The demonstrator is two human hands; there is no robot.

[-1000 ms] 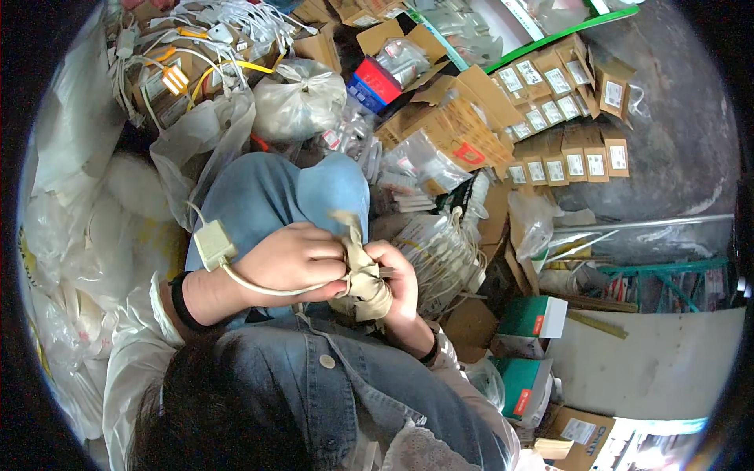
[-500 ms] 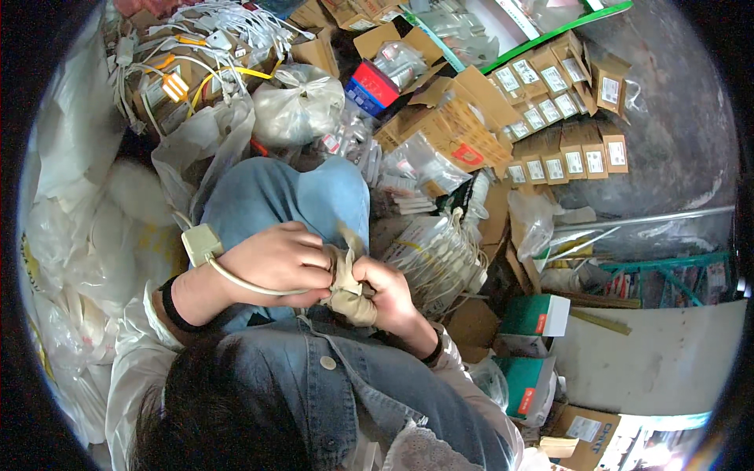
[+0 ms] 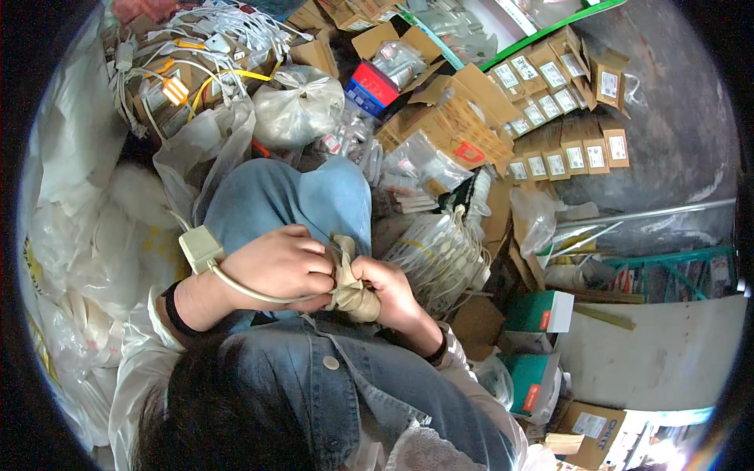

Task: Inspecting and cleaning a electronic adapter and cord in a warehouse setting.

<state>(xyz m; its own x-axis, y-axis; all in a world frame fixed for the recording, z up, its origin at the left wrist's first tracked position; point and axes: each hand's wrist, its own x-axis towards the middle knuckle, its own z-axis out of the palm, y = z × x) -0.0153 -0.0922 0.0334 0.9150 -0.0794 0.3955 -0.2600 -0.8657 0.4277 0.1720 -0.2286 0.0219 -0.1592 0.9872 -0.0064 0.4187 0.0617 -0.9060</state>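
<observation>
Head view. The cream cable bundle (image 3: 348, 276) sits between the two hands, above the lap, in front of the knee in blue jeans (image 3: 292, 198). Its long axis runs near vertical in the picture: the upper end points away from the person toward the knee, the lower, thicker end points back toward the denim jacket (image 3: 369, 385).

The left hand (image 3: 276, 263) lies on the bundle's left side, fingers (image 3: 312, 267) curled shut against it. A loose length of the same cable passes under this hand and runs left to a cream plug block (image 3: 200, 249), which hangs free beyond the wrist.

The right hand (image 3: 386, 289) lies on the bundle's right side, closed around the lower end, thumb pressed on the wrap. Both hands touch the bundle; neither is clearly nearer.

Beside the right hand, a bag of white cables (image 3: 440, 247) rests among cardboard boxes (image 3: 463, 118).
</observation>
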